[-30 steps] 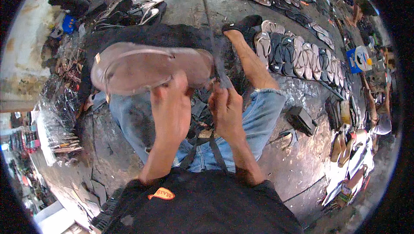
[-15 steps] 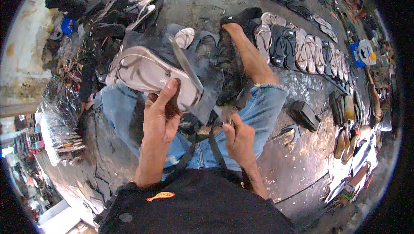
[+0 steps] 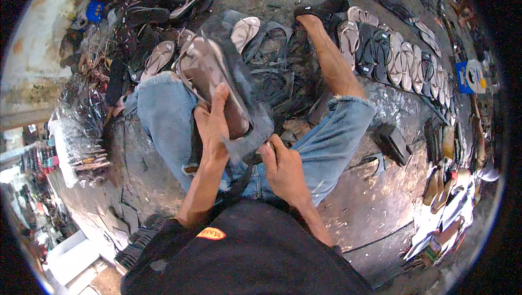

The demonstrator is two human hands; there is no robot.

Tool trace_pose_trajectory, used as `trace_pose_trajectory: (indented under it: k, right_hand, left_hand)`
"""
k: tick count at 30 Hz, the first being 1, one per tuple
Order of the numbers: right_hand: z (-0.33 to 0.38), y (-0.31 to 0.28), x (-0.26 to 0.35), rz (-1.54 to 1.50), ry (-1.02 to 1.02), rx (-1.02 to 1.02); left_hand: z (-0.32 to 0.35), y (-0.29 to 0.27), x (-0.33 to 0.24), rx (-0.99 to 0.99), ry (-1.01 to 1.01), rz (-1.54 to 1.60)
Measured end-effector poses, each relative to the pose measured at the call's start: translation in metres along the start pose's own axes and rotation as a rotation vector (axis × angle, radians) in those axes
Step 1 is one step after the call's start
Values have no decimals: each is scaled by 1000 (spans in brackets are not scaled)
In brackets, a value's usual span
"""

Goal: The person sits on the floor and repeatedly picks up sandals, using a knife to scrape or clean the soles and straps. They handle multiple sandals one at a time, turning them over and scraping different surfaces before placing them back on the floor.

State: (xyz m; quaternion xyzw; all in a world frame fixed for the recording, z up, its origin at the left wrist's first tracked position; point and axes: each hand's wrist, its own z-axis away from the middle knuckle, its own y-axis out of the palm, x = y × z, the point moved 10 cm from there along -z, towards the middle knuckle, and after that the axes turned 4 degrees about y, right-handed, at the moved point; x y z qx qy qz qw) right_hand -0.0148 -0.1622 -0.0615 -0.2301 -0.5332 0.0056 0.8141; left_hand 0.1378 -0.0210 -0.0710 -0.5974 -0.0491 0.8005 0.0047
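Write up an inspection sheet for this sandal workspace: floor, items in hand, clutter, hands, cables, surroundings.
Surface: dark, worn concrete floor, cracked near the lower left.
Job's things: a brown sandal lying on a grey rubber sheet, both held over the lap.
Clutter: a row of sandals laid side by side on the right; a pile of dark sandals at the top left; a small dark block beside the right knee.
Hands: left hand grips the sandal and sheet; right hand pinches the sheet's lower edge.
Cables: nothing seen.
Surroundings: clear plastic bags on the left, more footwear at the right rim.
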Motion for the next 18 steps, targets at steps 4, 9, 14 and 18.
trace_pose_trajectory:
  k: [4,9,14,18]
  right_hand:
    - [35,-5,-47,139,105,121]
    - [-19,3,-38,146,-91,81]
    - [-93,11,-24,142,-363,-102]
    - [-156,19,2,212,-397,-70]
  left_hand:
    - [0,-15,6,17,-4,-50]
    - [9,-32,29,-101,13,-198]
    - [23,7,12,116,-187,190]
    - [9,-7,10,84,-195,292]
